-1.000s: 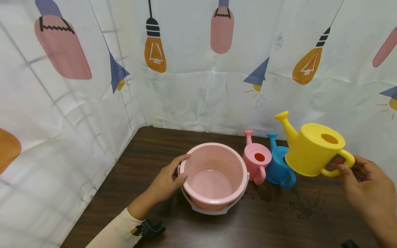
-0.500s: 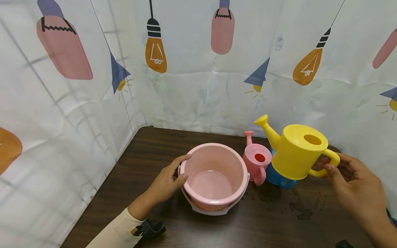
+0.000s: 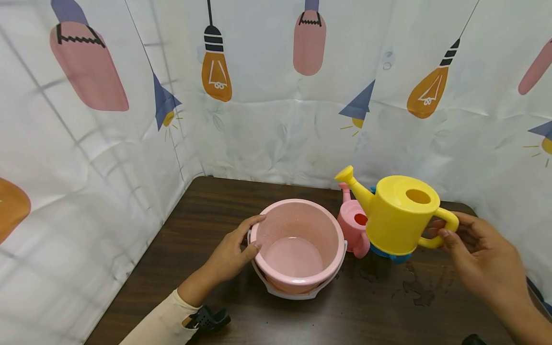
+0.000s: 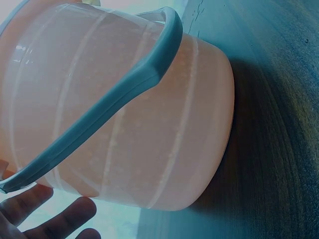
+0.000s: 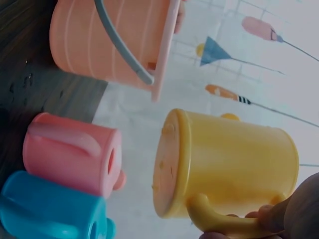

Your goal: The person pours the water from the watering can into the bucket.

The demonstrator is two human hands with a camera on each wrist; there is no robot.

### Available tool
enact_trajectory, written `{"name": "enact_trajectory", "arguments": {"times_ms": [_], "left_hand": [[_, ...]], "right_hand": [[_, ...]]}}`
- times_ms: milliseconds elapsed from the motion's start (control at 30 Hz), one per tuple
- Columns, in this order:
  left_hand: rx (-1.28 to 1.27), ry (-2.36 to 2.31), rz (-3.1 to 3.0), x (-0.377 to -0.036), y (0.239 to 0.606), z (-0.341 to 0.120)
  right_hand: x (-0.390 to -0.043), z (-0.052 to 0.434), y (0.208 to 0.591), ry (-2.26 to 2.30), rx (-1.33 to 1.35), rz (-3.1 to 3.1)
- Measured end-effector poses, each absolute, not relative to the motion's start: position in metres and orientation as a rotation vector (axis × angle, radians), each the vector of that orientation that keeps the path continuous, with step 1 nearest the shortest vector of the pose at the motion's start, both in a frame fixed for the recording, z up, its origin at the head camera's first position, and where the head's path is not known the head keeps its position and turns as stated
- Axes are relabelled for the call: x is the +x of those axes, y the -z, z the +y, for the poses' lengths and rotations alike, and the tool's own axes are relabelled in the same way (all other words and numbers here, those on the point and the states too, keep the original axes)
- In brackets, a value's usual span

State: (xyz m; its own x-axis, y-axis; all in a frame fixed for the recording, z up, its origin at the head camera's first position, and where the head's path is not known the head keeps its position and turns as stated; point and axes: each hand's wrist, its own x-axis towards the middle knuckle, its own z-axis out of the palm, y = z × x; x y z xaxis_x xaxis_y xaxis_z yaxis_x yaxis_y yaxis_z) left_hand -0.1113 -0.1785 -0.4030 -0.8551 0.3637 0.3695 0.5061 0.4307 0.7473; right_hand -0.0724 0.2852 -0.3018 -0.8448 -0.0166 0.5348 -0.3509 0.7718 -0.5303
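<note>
My right hand [image 3: 487, 254] grips the handle of a yellow watering can [image 3: 394, 215], lifted above the table with its spout toward the left. The right wrist view shows the can's underside with drops on it. My left hand [image 3: 230, 251] holds the left rim of a pink bucket [image 3: 297, 282], its thumb and index finger over the edge. Other fingers [image 4: 70, 216] lie along the bucket's outside in the left wrist view. A little clear water shows in the bottom of the bucket. The yellow can overlaps a pink watering can [image 3: 351, 230] and mostly hides a blue watering can [image 5: 55, 209].
The pink and blue cans stand side by side just right of the bucket on a dark wooden table [image 3: 194, 206]. Wet patches [image 3: 418, 290] mark the table at the right. Behind and to the left hangs a white printed curtain [image 3: 267, 134].
My right hand has carried the yellow watering can leftward and slightly down, so it now overlaps the pink and blue cans. The left hand and bucket have stayed put.
</note>
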Motion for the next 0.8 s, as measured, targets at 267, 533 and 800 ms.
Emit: {"name": "enact_trajectory", "arguments": {"times_ms": [267,533,800], "left_hand": [[-0.774,1.401,-2.527,-0.111,0.403,-0.179],[-0.767,1.397,-2.527,-0.111,0.402,-0.179],[-0.772,1.397,-2.524,-0.111,0.402,-0.178]], "right_hand": [[-0.072,0.278,0.299,-0.894,0.328,-2.456],[-0.072,0.272,0.298,-0.841,0.364,-2.468],[-0.072,0.27,0.296,-0.816,0.391,-2.486]]}}
